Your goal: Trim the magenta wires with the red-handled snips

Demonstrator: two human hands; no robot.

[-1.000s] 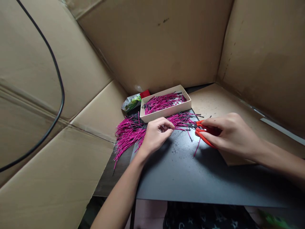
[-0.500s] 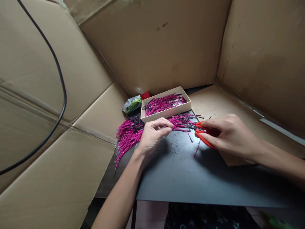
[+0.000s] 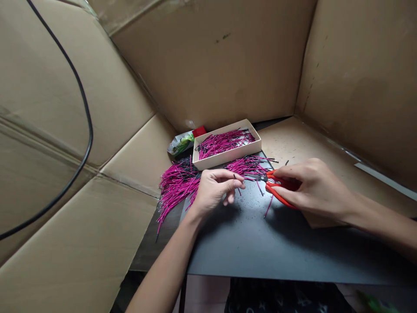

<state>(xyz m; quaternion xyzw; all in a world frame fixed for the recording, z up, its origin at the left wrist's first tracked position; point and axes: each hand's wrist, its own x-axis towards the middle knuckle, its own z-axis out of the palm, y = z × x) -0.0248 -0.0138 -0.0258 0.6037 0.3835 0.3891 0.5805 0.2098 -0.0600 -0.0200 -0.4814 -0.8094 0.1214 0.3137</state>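
As the right hand (image 3: pixel 312 184) wraps around a pair of red-handled snips (image 3: pixel 271 188), fingers curled about the grips, the left hand (image 3: pixel 216 189) pinches a short magenta wire (image 3: pixel 239 191) between thumb and forefinger at a dark work surface (image 3: pixel 247 243). A black tip stands up at the pinch and a magenta length shows just below, though the fingers hide the stretch between. The snips' slim dark blades point left, their ends just beside the left fingertips; how far they are parted is too small to tell.

Behind the hands, a shallow cream box (image 3: pixel 228 160) sits at an angle, holding a jumble of magenta wires with black ends. A thick pile of similar wires (image 3: pixel 177 180) fans out to the left of the box, partly behind the left wrist, while a smaller heap (image 3: pixel 249 164) lies along the box's front, near the blades. A loose wire (image 3: pixel 269 206) rests on the surface below the snips, amid scattered dark specks.

Beside the box's left end lies a crumpled green, white and red packet (image 3: pixel 182 142). Tall cardboard panels (image 3: pixel 211 74) enclose the workspace, a flat cardboard sheet (image 3: pixel 283 139) extends under the right forearm, and a black cable (image 3: pixel 86 108) curves down the left side.
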